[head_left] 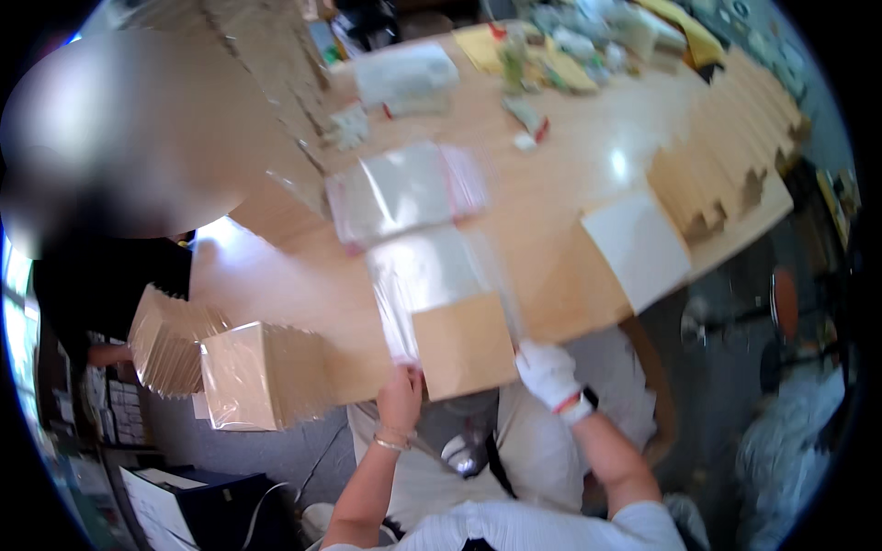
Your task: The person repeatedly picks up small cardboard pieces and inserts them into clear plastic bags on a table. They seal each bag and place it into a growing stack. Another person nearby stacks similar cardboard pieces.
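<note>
A clear plastic bag (427,266) lies on the near part of the table, and a flat brown cardboard piece (464,347) sits at its near end, apparently partly inside. My bare left hand (401,399) pinches the bag's near left corner at the table edge. On the other side, my right hand (549,375), in a white glove, is closed at the bag's right edge beside the cardboard. Its fingertips are slightly blurred. Just beyond lies a pile of clear bags (400,195) with pinkish edges.
Plastic-wrapped cardboard stacks (241,378) stand at the left table edge, near another person's hand (110,354). A white sheet (636,248) and a row of brown cardboard pieces (726,138) lie right. Assorted packaging (588,46) covers the far end. A stool (784,303) stands beyond the table's right edge.
</note>
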`<state>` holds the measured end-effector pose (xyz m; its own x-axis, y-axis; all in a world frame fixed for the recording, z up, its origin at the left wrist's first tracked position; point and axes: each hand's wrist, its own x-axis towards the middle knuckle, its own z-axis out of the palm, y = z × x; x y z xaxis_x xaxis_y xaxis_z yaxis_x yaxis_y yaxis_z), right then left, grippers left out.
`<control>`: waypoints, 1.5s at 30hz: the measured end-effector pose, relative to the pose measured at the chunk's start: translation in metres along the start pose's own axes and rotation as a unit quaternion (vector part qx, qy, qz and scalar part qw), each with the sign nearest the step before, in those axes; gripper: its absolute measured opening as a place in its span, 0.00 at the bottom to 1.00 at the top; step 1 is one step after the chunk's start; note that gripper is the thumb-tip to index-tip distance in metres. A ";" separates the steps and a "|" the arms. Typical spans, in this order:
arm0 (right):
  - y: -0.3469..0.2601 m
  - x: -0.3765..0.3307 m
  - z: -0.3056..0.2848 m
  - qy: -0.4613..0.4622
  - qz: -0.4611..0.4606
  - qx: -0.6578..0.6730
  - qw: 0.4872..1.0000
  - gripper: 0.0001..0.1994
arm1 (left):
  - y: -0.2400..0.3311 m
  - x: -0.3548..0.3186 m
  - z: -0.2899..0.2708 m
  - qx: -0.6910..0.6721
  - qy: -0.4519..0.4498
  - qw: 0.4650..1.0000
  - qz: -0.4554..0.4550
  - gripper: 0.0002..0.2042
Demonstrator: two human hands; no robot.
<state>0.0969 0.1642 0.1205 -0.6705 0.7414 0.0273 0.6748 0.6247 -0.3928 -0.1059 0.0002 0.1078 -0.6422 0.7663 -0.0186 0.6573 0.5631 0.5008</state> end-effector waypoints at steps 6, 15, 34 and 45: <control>0.016 -0.011 -0.004 -0.029 0.130 0.218 0.967 0.19 | -0.011 0.015 0.030 -0.277 0.000 0.961 0.000 0.09; -0.019 -0.012 -0.004 -0.076 0.053 0.422 0.902 0.11 | -0.010 0.020 -0.045 -0.528 -0.243 0.808 -0.093 0.19; -0.304 0.072 -0.013 -0.241 -0.184 0.278 0.911 0.25 | -0.169 -0.006 -0.261 -0.436 0.039 0.897 -0.062 0.25; -0.081 0.026 -0.146 0.101 -0.163 0.245 0.950 0.05 | -0.115 -0.083 -0.259 -0.189 0.525 0.806 0.195 0.16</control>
<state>0.0701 0.1685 0.2869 -0.7132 0.5907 0.3775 0.1839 0.6773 -0.7123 -0.2300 -0.2084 0.2760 -0.5260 0.0654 0.8480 0.8504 0.0558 0.5232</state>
